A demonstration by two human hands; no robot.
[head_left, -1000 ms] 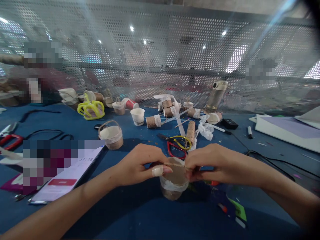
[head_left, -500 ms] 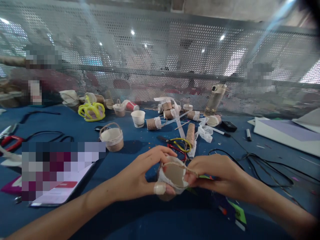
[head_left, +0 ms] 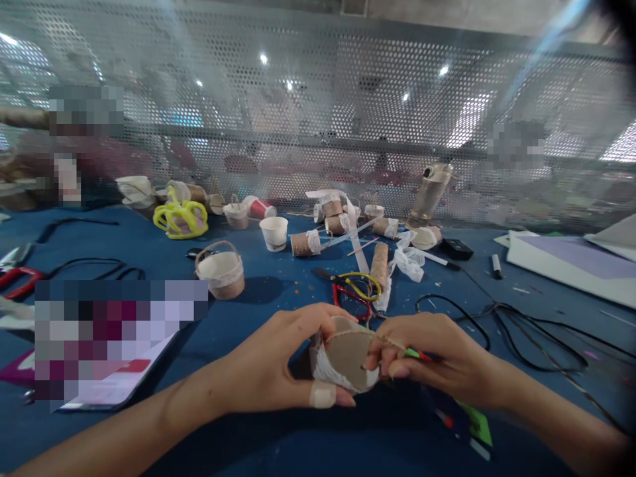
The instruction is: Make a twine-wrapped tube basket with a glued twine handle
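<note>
A small paper cup (head_left: 350,354) wrapped in white lace is tilted with its mouth towards me. My left hand (head_left: 283,358) is closed around its left side, thumb below with a bandage on it, fingers on the far rim. My right hand (head_left: 437,351) is at the cup's right rim, fingertips pinched on the string (head_left: 370,332) that crosses the opening. Something thin with green and red parts (head_left: 417,354) shows in the right hand; its kind is unclear. Beyond the cup lie yellow-and-red-handled scissors (head_left: 352,291).
A finished-looking cup basket (head_left: 222,273) stands at left. A tablet-like screen (head_left: 106,391) lies in front of it. Plain cup (head_left: 273,234), several twine-wrapped cups, lace (head_left: 410,262) and a twine roll (head_left: 379,265) are farther back. Black cables (head_left: 527,331) run at right, before a mesh partition (head_left: 298,119).
The cup's mouth has turned more towards me. My right fingers have shifted from outside the rim to its inner edge, and the green-and-red piece shows more clearly.
</note>
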